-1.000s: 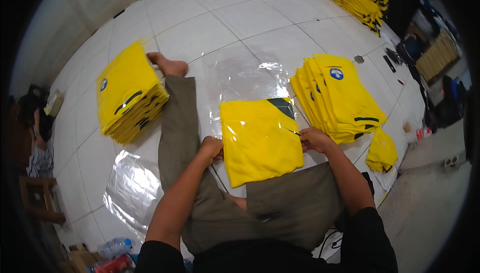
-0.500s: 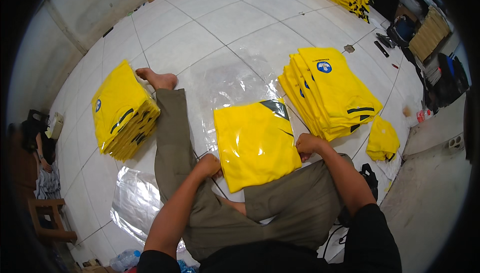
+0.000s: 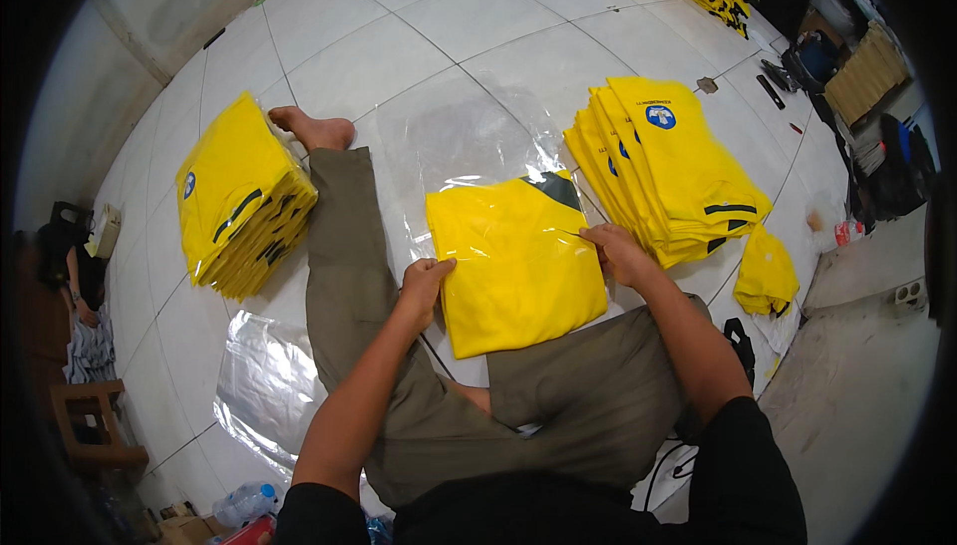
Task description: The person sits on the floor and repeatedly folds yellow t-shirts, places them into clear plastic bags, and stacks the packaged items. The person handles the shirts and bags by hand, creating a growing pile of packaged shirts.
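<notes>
- Shirt [image 3: 518, 276]: folded, apparently in bag [image 3: 464, 141], between left hand [image 3: 426, 288] and right hand [image 3: 622, 254].
- Each grip pinches a side edge.
- Likely light, floppy, with slick bag; best held by both sides.
</notes>
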`<state>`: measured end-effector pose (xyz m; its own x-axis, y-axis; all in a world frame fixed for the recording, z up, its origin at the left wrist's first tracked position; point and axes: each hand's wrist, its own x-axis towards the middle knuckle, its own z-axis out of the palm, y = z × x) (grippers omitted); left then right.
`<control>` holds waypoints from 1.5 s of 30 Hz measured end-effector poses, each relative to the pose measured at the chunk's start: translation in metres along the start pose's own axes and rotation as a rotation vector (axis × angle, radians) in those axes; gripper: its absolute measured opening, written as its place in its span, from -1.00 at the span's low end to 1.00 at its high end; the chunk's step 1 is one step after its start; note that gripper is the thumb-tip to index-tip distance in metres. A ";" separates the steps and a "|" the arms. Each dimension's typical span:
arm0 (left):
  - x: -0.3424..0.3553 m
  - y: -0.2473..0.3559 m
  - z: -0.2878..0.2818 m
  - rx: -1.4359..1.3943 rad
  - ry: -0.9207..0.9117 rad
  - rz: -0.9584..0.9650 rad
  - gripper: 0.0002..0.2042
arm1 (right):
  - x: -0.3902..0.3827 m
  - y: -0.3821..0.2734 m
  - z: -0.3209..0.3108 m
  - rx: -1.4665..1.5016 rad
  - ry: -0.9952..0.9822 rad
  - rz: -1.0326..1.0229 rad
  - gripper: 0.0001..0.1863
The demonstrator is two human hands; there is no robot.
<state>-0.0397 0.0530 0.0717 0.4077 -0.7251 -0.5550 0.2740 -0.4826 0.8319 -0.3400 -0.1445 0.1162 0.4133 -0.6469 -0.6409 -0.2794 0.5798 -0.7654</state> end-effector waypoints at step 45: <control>0.011 0.001 -0.006 0.440 0.050 0.088 -0.67 | 0.024 0.028 0.007 -0.163 -0.232 0.065 -0.69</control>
<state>-0.0296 0.0474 0.0662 0.4574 -0.7531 -0.4728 -0.1551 -0.5911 0.7915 -0.3314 -0.1405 0.0799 0.5719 -0.4697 -0.6725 -0.4398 0.5165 -0.7348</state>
